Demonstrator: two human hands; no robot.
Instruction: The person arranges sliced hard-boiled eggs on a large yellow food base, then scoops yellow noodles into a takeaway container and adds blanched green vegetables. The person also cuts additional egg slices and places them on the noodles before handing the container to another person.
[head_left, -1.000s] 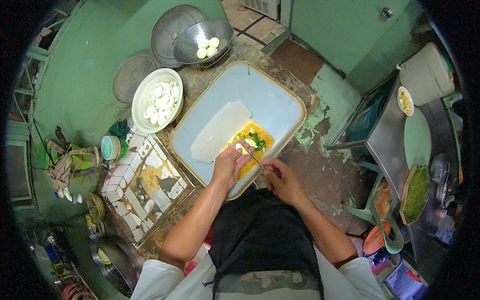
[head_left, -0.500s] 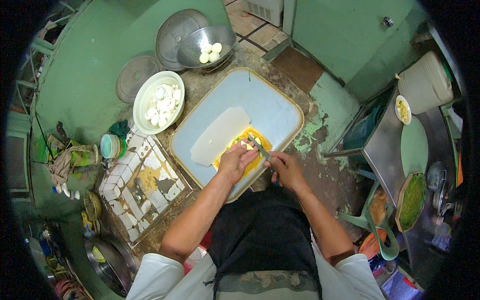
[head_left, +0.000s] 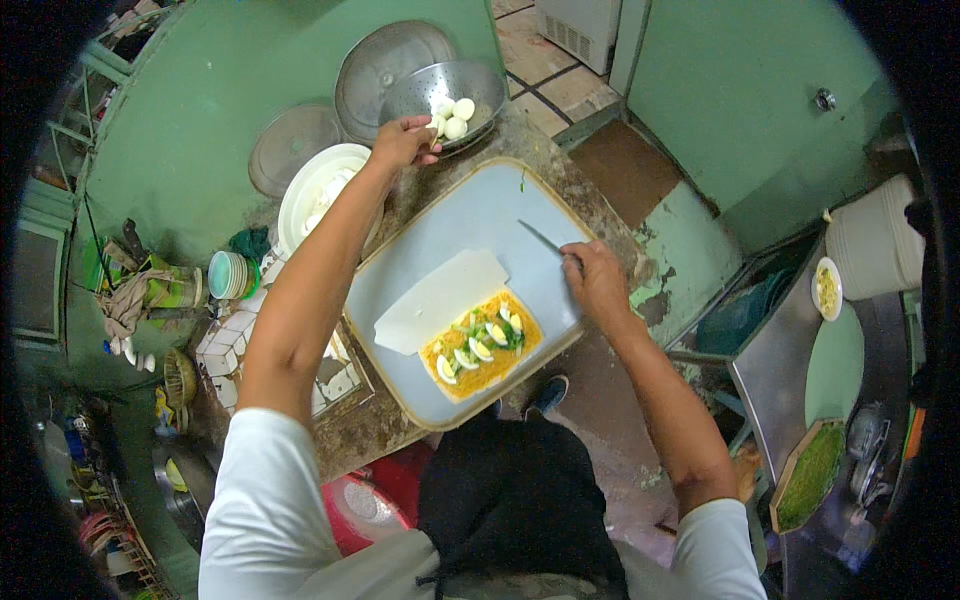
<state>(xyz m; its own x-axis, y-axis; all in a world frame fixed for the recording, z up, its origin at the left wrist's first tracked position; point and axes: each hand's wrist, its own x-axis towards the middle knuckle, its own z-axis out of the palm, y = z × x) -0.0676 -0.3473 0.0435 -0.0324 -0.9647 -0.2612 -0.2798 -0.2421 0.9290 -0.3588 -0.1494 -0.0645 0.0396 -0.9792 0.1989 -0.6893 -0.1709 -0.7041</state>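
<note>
My left hand [head_left: 406, 143] reaches over the rim of the metal colander [head_left: 400, 98], its fingers closed around one of the peeled boiled eggs [head_left: 456, 128]; the fingers partly cover that egg. A knife [head_left: 540, 236] is gripped in my right hand [head_left: 595, 280], its blade over the right part of the pale blue tray [head_left: 430, 230]. On the tray lies an opened white box [head_left: 445, 292] filled with orange noodles [head_left: 470, 381]. Egg slices [head_left: 480, 349] with yellow yolks and chopped greens lie in a row across the noodles.
Left of the tray, behind my left forearm, stands a pale bowl [head_left: 296, 210] of egg-white pieces. Round metal lids [head_left: 290, 150] lean on the green wall. A steel table [head_left: 770, 400] on the right carries a small plate of food [head_left: 827, 290] and a green-topped tray [head_left: 808, 478].
My left hand has left the box and moved far left to the colander. My right hand has drawn the knife away to the right, so the egg-topped noodles now show.
</note>
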